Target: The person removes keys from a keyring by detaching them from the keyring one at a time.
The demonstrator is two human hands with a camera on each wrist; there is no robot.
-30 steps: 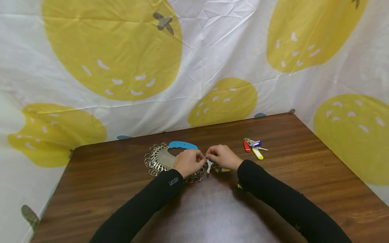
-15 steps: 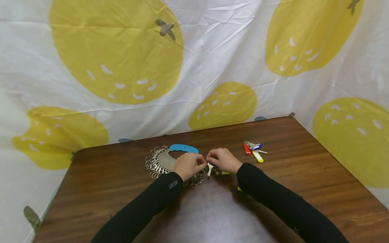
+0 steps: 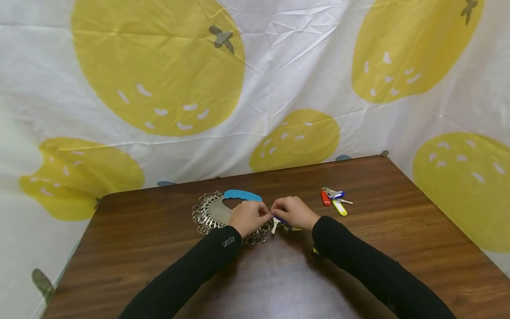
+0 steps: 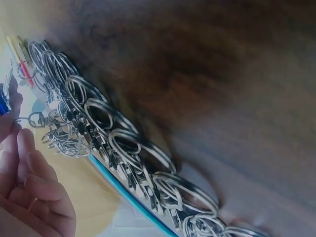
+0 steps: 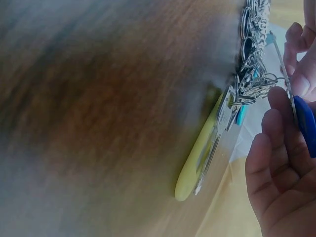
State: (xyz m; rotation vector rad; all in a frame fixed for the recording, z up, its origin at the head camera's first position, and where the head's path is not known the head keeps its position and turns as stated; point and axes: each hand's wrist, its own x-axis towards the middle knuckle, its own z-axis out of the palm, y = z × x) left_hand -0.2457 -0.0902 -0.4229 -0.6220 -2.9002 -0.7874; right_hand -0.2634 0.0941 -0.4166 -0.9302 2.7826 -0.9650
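Observation:
My left hand and right hand meet fingertip to fingertip at the right end of a metal key ring holder with a blue handle. Many small split rings hang along its curved edge. The left fingertips pinch one thin split ring. My right hand grips a blue key tag, and its silver key hangs down between the hands. Beneath the right hand a yellow key tag with a key lies by the rings.
On the table, right of the hands, lies a group of keys with a red tag, a blue tag and a yellow-green tag. Another yellow piece shows partly under the right sleeve. A lemon-patterned cloth hangs behind.
The hands stay together at the same spot, with only small finger shifts around the ring and key. The head view has tilted slightly.

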